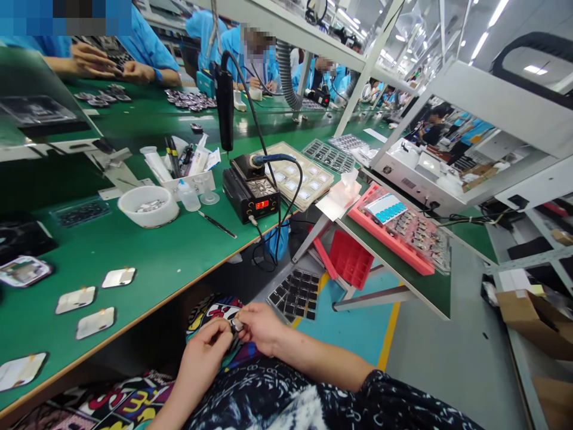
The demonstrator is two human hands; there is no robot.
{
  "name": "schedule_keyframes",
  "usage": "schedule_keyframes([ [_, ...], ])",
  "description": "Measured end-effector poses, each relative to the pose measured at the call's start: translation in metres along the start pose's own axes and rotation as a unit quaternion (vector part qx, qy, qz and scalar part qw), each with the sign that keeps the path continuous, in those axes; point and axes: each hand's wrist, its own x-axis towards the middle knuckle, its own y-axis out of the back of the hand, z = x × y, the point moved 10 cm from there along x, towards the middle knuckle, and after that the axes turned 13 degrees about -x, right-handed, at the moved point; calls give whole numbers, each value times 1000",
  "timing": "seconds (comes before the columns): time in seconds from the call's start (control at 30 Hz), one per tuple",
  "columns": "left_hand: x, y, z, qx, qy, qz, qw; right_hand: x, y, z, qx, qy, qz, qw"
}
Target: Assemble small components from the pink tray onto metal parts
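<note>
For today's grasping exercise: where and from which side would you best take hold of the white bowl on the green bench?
Grip the white bowl at its rim, coming from above on the near, open bench side. It sits upright with its mouth up and small parts inside, so a rim pinch probably keeps it level. Behind it stand a clear organiser and bottle, crowding that side. Both hands currently pinch a small metal part.

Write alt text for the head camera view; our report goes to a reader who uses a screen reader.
A person's left hand and right hand together pinch a small metallic part over their lap, below the edge of a green workbench. On the bench sit a soldering station, a white bowl and flat silvery plates.
</note>
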Motion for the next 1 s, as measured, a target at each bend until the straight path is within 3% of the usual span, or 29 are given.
schedule_keyframes([
  [0.2,-5,-4,-3,-103,51,0,993,0,7,1,4,-6,22,1000],
  [0.63,-14,-10,8,-249,83,-15,965,3,21,3,22,-5,32,999],
  [0.87,-19,-11,11,-369,130,-28,920,4,37,2,37,1,50,998],
  [1.0,-18,-13,-2,-459,175,-23,871,-17,66,-24,34,12,55,998],
])
